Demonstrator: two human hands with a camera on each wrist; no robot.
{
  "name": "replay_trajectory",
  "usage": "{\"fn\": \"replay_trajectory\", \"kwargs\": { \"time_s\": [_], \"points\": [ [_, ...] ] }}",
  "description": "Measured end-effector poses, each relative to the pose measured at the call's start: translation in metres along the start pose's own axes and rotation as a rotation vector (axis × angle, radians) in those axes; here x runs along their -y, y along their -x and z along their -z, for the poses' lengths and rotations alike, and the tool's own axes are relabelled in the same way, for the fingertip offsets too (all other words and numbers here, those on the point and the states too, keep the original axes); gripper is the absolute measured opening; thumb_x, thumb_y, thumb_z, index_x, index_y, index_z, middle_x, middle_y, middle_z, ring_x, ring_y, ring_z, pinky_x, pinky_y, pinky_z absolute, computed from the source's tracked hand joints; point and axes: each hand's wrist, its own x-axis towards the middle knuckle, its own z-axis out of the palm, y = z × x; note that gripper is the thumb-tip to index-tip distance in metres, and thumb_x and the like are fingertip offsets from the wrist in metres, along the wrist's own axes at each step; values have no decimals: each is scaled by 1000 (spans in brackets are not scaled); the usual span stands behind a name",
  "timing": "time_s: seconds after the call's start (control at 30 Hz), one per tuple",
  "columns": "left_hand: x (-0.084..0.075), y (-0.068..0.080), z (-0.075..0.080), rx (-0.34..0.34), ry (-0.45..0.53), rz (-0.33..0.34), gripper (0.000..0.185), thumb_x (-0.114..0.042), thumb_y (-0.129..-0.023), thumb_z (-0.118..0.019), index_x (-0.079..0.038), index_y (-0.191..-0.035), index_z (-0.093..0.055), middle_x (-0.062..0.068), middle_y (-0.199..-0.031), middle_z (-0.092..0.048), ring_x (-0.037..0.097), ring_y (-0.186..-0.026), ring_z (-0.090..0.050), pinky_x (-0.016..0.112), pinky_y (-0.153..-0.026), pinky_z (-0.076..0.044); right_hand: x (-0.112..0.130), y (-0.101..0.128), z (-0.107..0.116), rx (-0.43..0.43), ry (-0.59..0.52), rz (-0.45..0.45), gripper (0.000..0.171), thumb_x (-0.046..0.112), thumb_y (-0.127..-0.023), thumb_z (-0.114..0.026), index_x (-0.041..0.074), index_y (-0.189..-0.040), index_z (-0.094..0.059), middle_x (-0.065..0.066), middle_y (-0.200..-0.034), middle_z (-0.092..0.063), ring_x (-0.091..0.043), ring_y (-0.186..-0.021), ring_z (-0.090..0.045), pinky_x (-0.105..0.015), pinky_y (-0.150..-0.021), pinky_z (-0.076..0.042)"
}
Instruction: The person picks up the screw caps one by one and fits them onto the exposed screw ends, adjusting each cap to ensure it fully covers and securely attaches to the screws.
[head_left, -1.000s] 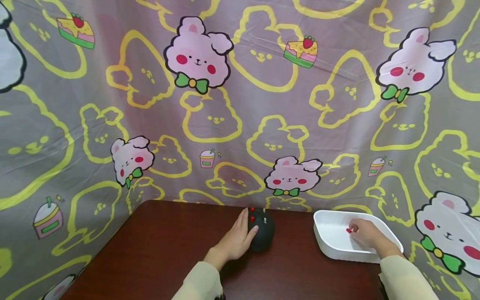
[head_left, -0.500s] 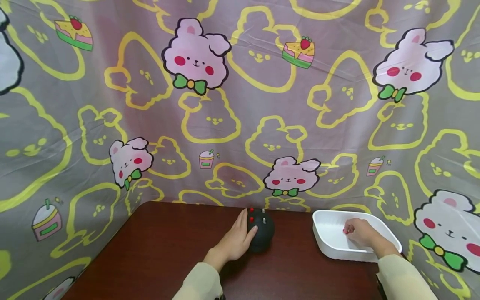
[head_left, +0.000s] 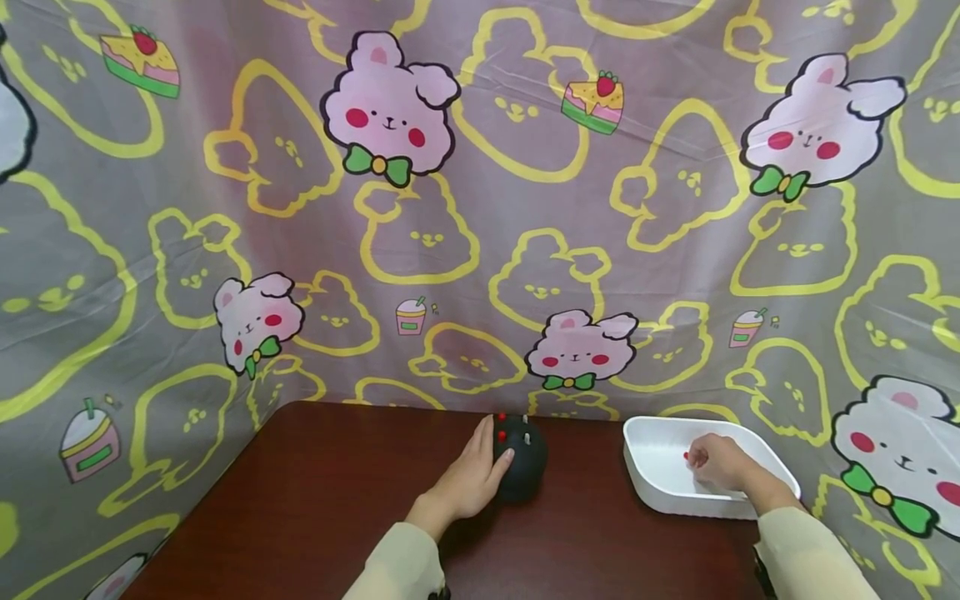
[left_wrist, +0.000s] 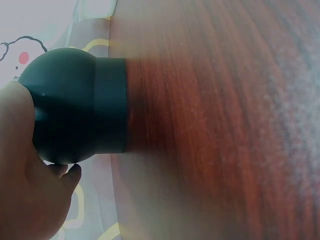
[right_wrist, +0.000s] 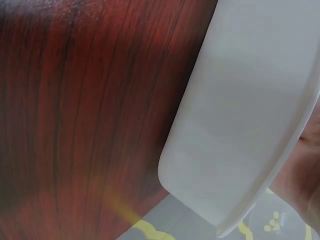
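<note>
My left hand (head_left: 468, 479) grips the left side of a black ball-shaped stand (head_left: 527, 473), thumb on its near side. The left wrist view shows this stand (left_wrist: 70, 110) with a rounded top and a short cylindrical base on the table. From its top stick up small red pegs (head_left: 502, 436) and small silver pegs (head_left: 527, 439). My right hand (head_left: 722, 462) reaches into a white tray (head_left: 675, 502), fingers curled together. A small red piece (head_left: 686, 456) shows at its fingertips, mostly hidden. In the right wrist view the tray wall (right_wrist: 235, 115) covers the fingers.
The dark reddish-brown table (head_left: 337, 492) extends left of the stand and between stand and tray. Behind and at both sides hangs a grey-pink curtain (head_left: 480, 208) printed with cartoon rabbits. The tray stands near the right curtain.
My right hand has moved slightly left inside the tray, its fingers closing more over the red bits, so less red shows. The left hand stays on the stand; the head view shifts slightly.
</note>
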Motion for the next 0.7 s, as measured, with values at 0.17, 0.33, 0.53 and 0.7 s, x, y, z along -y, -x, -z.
{"fn": "replay_trajectory", "kwargs": {
  "time_s": [0.17,0.33,0.53,0.7],
  "points": [
    [1,0,0,-5,2,-7,85,-58,-108,-32,2,-163,-7,20,-169,-11,32,-155,-19,52,-121,-27,2,-1,3,12,-5,-61,22,0,-66,-80,10,-67,-61,3,-65,-58,-13,-63,-49,-32,-61,-42],
    [0,0,1,-1,1,-2,84,-58,-108,-31,1,-163,-8,19,-170,-10,31,-155,-18,52,-121,-26,3,0,1,36,-18,-141,23,6,-75,-83,11,-67,-62,4,-61,-56,-15,-61,-51,-31,-59,-43],
    [-1,0,1,-3,-1,-6,84,-57,-108,-32,2,-163,-8,19,-170,-11,31,-155,-18,51,-121,-26,7,5,2,39,-65,-193,25,7,-87,-76,8,-68,-60,0,-55,-56,-16,-51,-56,-31,-49,-45],
    [0,-1,0,-3,-4,-6,84,-58,-108,-31,1,-163,-8,18,-170,-10,31,-155,-18,50,-122,-26,12,4,8,9,-82,-149,23,5,-89,-74,8,-71,-60,-2,-58,-58,-17,-51,-57,-30,-48,-45]
  ]
}}
